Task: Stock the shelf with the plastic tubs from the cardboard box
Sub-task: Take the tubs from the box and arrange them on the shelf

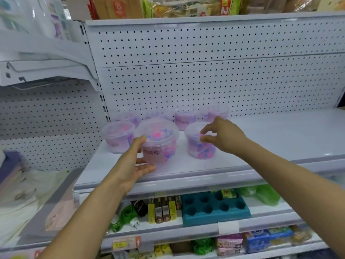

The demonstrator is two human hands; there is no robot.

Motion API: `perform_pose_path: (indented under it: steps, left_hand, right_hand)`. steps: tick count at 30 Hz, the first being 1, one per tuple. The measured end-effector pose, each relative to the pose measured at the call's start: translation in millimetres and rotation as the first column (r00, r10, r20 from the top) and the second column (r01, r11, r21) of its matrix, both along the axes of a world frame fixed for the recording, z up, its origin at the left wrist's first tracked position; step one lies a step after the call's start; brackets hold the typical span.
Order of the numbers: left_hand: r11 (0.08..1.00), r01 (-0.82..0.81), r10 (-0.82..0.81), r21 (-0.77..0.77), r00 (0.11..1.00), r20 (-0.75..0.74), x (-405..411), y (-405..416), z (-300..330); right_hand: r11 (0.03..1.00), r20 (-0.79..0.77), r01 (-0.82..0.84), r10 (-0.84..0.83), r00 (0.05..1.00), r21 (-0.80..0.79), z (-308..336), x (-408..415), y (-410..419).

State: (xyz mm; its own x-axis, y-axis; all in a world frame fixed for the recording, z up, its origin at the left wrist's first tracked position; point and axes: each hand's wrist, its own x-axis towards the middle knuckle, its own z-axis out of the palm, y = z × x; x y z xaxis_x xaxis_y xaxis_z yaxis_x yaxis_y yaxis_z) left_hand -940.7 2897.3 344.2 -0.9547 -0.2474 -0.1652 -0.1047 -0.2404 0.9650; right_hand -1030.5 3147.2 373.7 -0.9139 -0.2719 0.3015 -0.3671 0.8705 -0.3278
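Placement step: left hand (139,165) grips tub (158,141) on shelf (261,139); right hand (222,135) open beside right tub (199,146). Next: release, align row.

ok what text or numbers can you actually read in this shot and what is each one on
"2": large white digit on a red and yellow package on the top shelf.
Handwritten characters on the label of the tub in the left hand: too blurred to read.
Similar writing on a back-row tub: too blurred to read.
Yellow price tag on the lower shelf edge: too small to read.
Blue packets at the bottom: print unreadable.
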Motion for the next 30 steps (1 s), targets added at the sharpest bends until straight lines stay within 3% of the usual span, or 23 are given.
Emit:
perform_pose_path:
  steps: [4,11,14,16,20,22,24,26,30]
  left_hand:
    - [0.998,-0.053,0.052,0.022,0.998,0.023,3,6,0]
    - [0.993,-0.111,0.111,0.038,0.994,0.012,3,29,5]
    - [0.991,-0.129,0.129,0.029,0.992,0.013,5,38,6]
    - [0.990,-0.136,0.135,0.026,0.991,0.021,6,45,7]
    - [0.993,-0.116,0.116,0.030,0.993,0.014,3,66,12]
    - [0.997,-0.082,0.082,0.015,0.997,-0.002,-1,86,14]
    - [1.000,-0.026,0.026,0.001,1.000,-0.004,-5,110,16]
    - [0.999,0.040,-0.040,-0.011,0.999,0.011,-8,134,19]
    - [0.980,0.186,-0.178,-0.065,0.978,0.107,-21,160,18]
  right_hand:
    - [0.993,-0.004,-0.110,0.110,0.994,0.033,-1,-34,1]
    - [0.973,0.062,-0.225,0.229,0.972,-0.058,-5,-69,5]
    - [0.965,0.090,-0.261,0.257,0.962,0.031,-5,-71,8]
    - [0.963,0.017,-0.266,0.265,0.964,0.038,-2,-62,13]
    - [0.851,-0.247,-0.464,0.407,0.879,-0.247,14,-15,25]
    - [0.838,-0.350,-0.530,0.463,0.815,-0.126,20,7,30]
    - [0.851,-0.476,-0.509,0.503,0.722,0.128,20,19,37]
    - [0.841,-0.539,-0.467,0.536,0.650,0.273,14,19,49]
    - [0.873,-0.578,-0.425,0.480,0.659,0.240,1,8,87]
